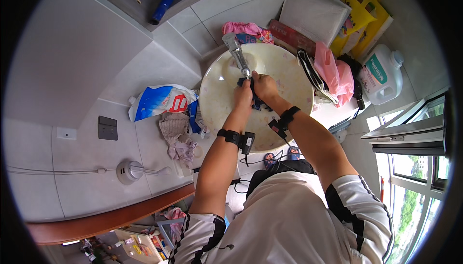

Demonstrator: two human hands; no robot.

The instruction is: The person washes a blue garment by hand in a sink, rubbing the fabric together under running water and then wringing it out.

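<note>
Both hands are over a round, cream-coloured washbasin [220, 119], just below the spout end of a chrome faucet [237, 52]. My left hand [243, 94] grips a dark navy cloth [257, 103] from the left. Gripping the same cloth from the right is my right hand [266, 86], its thumb side close to the faucet's tip. Part of the cloth hangs below the hands, bunched up. The rest is hidden by my fingers. Whether water is running I cannot tell.
Left of the basin lie a blue-and-white detergent bag [162, 101] and a beige knitted cloth [173, 128]. To the right are a pink plastic bag [334, 72] and a white jug [381, 76]. Behind stand a pink drawstring bag [246, 29] and yellow bags [372, 29]. Cables [271, 161] dangle from my wristbands.
</note>
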